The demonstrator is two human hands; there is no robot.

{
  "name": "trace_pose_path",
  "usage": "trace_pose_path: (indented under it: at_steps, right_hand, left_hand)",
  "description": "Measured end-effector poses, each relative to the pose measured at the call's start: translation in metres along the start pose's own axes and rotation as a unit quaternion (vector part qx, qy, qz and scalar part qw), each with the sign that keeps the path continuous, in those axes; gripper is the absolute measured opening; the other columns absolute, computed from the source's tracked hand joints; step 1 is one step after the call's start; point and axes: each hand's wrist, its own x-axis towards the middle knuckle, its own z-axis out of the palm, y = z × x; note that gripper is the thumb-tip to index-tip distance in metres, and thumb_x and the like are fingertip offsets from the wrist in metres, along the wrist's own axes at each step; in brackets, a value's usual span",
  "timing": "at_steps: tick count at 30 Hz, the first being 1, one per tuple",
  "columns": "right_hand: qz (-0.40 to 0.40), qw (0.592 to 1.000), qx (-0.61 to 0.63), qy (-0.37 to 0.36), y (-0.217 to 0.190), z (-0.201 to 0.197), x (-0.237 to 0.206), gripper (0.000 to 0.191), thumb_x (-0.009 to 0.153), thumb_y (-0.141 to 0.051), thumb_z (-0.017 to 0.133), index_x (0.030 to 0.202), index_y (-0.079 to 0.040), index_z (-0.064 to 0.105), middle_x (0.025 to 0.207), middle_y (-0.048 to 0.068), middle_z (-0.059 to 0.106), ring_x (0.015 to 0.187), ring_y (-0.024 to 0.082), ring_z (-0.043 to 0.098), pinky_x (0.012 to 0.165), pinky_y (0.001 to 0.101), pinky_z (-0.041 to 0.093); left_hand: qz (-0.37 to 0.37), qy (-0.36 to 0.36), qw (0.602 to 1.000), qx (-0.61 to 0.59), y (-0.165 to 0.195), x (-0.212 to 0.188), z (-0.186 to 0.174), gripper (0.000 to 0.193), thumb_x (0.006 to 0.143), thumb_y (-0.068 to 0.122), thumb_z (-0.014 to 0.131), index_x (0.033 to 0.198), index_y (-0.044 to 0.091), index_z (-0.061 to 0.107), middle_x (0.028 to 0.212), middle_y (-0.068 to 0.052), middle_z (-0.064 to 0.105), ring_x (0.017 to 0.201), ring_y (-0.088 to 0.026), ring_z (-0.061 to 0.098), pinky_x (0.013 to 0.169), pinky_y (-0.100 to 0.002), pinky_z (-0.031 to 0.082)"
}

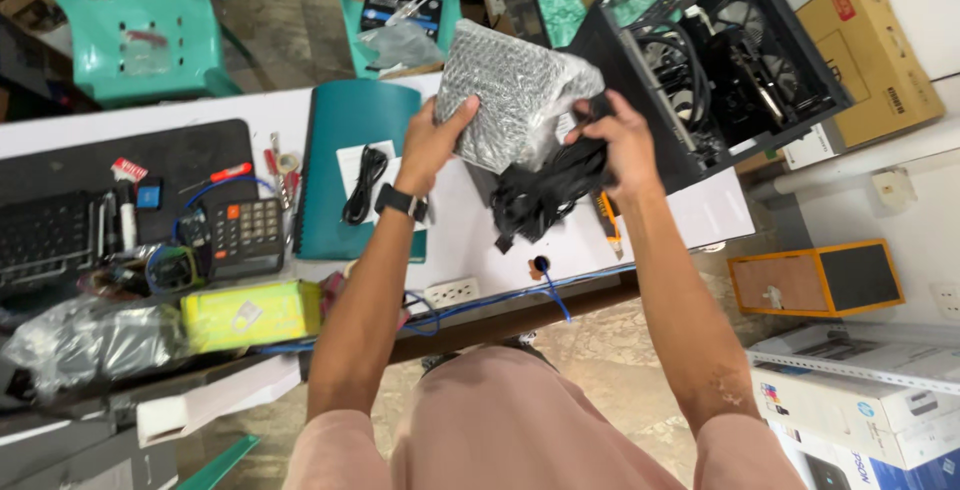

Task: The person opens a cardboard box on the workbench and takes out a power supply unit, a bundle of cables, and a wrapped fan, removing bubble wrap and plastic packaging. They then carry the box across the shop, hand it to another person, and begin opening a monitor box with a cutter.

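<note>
A bubble-wrapped block point(510, 90) is held up over the white table point(450, 220), gripped at its lower left edge by the left hand point(432, 145). The right hand point(620, 145) is clamped around the bundle of black cables point(545, 195) hanging from it, just beside an open computer case point(720, 70).

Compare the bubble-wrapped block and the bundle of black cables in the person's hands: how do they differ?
The bubble-wrapped block is silvery and boxy; the cable bundle is black, loose and tangled. The left hand grips the block at its lower left edge; the right hand holds the cables. The block sits higher; the cables hang down toward the white table. Both are held above the table, close together.
</note>
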Motion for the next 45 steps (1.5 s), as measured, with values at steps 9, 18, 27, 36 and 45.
trace_pose_path:
  at_steps: [9, 18, 27, 36, 45]
  right_hand:
    - [0.072, 0.993, -0.075, 0.048, 0.055, -0.060, 0.027, 0.038, 0.083, 0.009, 0.052, 0.119, 0.003, 0.063, 0.096, 0.014, 0.067, 0.077, 0.020, 0.068, 0.070, 0.0362, 0.059]
    - [-0.004, 0.909, -0.414, 0.040, 0.073, -0.088, 0.034, 0.027, 0.080, 0.001, 0.070, 0.107, 0.002, 0.067, 0.092, 0.015, 0.071, 0.080, 0.021, 0.068, 0.076, 0.0331, 0.053]
    - [-0.317, 0.828, -0.463, -0.003, 0.080, -0.056, 0.022, 0.034, 0.088, -0.007, 0.077, 0.118, -0.002, 0.062, 0.110, 0.015, 0.067, 0.083, 0.023, 0.067, 0.073, 0.0315, 0.057]
    - [-0.219, 0.902, -0.372, 0.014, 0.103, -0.052, 0.021, 0.016, 0.103, -0.009, 0.070, 0.117, -0.005, 0.067, 0.091, 0.008, 0.058, 0.079, 0.014, 0.054, 0.070, 0.0266, 0.047]
    - [0.038, 0.992, -0.104, -0.058, 0.087, -0.056, 0.030, 0.012, 0.107, -0.019, 0.053, 0.105, -0.007, 0.057, 0.069, 0.006, 0.057, 0.054, 0.012, 0.057, 0.051, 0.0265, 0.042]
  left_hand:
    - [-0.011, 0.065, 0.939, 0.337, 0.020, 0.038, 0.037, 0.067, 0.075, 0.067, 0.077, 0.117, 0.015, 0.077, 0.095, -0.013, 0.079, 0.089, -0.031, 0.074, 0.080, -0.044, 0.057]
    - [0.064, 0.116, 0.865, 0.483, 0.018, 0.036, 0.059, 0.062, 0.082, 0.059, 0.073, 0.129, 0.018, 0.070, 0.120, -0.021, 0.069, 0.113, -0.047, 0.060, 0.090, -0.059, 0.047]
    - [0.359, -0.043, 0.807, 0.468, -0.001, 0.038, 0.106, 0.030, 0.105, 0.032, 0.061, 0.134, 0.030, 0.070, 0.150, -0.008, 0.055, 0.148, -0.040, 0.039, 0.118, -0.072, 0.024]
    - [0.288, -0.044, 0.780, 0.554, -0.011, 0.053, 0.115, 0.036, 0.105, 0.048, 0.053, 0.136, 0.038, 0.068, 0.160, -0.006, 0.043, 0.149, -0.044, 0.025, 0.109, -0.080, 0.009]
    - [0.280, -0.028, 0.787, 0.550, -0.010, 0.051, 0.117, 0.033, 0.103, 0.048, 0.057, 0.132, 0.041, 0.070, 0.159, -0.002, 0.045, 0.149, -0.041, 0.026, 0.110, -0.080, 0.010]
